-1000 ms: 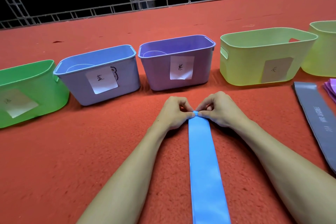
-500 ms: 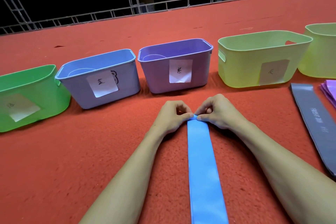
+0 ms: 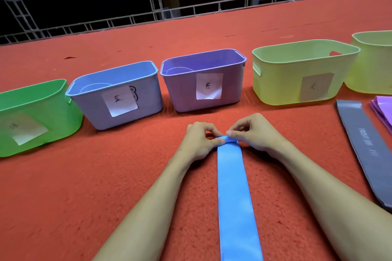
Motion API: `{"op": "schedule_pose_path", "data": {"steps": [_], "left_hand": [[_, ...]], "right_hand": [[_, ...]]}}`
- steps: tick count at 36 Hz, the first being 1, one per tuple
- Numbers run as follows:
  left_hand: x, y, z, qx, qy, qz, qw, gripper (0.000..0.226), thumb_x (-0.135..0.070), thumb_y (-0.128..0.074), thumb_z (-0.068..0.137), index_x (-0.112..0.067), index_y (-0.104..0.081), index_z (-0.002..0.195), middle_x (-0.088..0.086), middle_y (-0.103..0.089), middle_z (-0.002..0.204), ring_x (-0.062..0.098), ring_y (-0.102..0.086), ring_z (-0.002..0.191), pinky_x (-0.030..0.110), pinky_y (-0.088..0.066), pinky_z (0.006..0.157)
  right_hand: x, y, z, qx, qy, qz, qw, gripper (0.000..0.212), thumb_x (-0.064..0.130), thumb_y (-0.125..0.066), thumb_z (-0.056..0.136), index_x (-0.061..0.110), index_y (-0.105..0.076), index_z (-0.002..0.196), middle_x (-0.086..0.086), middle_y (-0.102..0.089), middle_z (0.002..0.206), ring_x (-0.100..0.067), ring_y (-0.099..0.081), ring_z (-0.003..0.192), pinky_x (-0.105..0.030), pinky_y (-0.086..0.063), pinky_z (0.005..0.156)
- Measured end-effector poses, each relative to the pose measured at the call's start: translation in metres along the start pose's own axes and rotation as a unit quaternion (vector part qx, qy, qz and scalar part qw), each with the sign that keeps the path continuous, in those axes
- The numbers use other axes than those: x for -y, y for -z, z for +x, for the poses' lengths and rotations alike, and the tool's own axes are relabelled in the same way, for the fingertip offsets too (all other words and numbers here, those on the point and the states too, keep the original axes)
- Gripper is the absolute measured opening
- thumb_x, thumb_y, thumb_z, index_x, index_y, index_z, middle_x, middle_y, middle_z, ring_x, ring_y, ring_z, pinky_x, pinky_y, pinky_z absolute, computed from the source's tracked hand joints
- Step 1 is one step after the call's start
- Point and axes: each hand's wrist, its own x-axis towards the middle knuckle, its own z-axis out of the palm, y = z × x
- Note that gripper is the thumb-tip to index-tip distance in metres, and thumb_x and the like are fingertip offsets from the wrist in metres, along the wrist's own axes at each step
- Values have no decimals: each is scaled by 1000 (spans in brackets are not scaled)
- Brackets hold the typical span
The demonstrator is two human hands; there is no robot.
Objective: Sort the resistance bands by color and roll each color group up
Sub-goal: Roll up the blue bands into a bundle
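I see the blue band (image 3: 235,197) lying flat on the red carpet (image 3: 84,186), running from the bottom edge straight away from me between both forearms. Its far end is curled into a small tight roll (image 3: 228,140), and both hands are on it. My left hand (image 3: 199,142) pinches the roll's left side with curled fingers (image 3: 218,142). My right hand (image 3: 254,133) pinches the right side the same way, and the fingertips of both nearly meet over the roll. Off to the right, well apart from the blue one, a grey band (image 3: 364,150) lies flat with pale lettering on it. Just beyond it a stack of purple bands (image 3: 384,110) shows at the frame edge. Farther out a row of bins stands across the carpet: a green bin (image 3: 31,116), a blue bin (image 3: 99,110), a purple bin (image 3: 182,91) and a yellow bin (image 3: 282,82), each with a paper label on its front. A second yellow bin (image 3: 371,65) is cut off at the right. Behind them a metal truss rail (image 3: 127,19) edges the carpet.
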Motion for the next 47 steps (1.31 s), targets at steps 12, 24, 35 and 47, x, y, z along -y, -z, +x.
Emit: {"op": "schedule_pose_path", "data": {"steps": [12, 24, 35, 47], "left_hand": [[-1, 0, -2, 16, -3, -34, 999, 23, -51, -72, 48, -39, -69, 66, -1, -73, 83, 28, -62, 103, 42, -52, 92], [-8, 13, -8, 46, -27, -92, 994, 24, -2, -72, 79, -22, -71, 67, 6, -73, 82, 4, -61, 76, 29, -50, 82], [-7, 17, -7, 73, -40, 41, 996, 24, -27, -76, 81, -14, -77, 101, -3, -63, 116, 8, -57, 113, 34, -33, 111], [-12, 15, -11, 78, -58, 28, 995, 18, -16, -80, 74, -31, -70, 75, -4, -62, 106, 15, -57, 112, 41, -37, 107]], "right_hand": [[19, 6, -8, 52, -15, -79, 995, 14, 14, -73, 83, 11, -77, 96, 22, -40, 31, 7, -45, 39, -8, -32, 42], [12, 4, -6, 45, -26, -29, 998, 10, 7, -80, 72, 12, -78, 80, 18, -50, 39, 0, -38, 40, -10, -28, 45], [12, 5, -6, 58, -42, -10, 997, 11, 5, -83, 68, 9, -75, 74, 14, -53, 43, 1, -39, 43, -13, -31, 44], [8, 11, -6, 84, -35, 24, 996, 10, 11, -78, 75, 15, -75, 66, -7, -70, 68, -8, -53, 62, -24, -41, 61]]}}
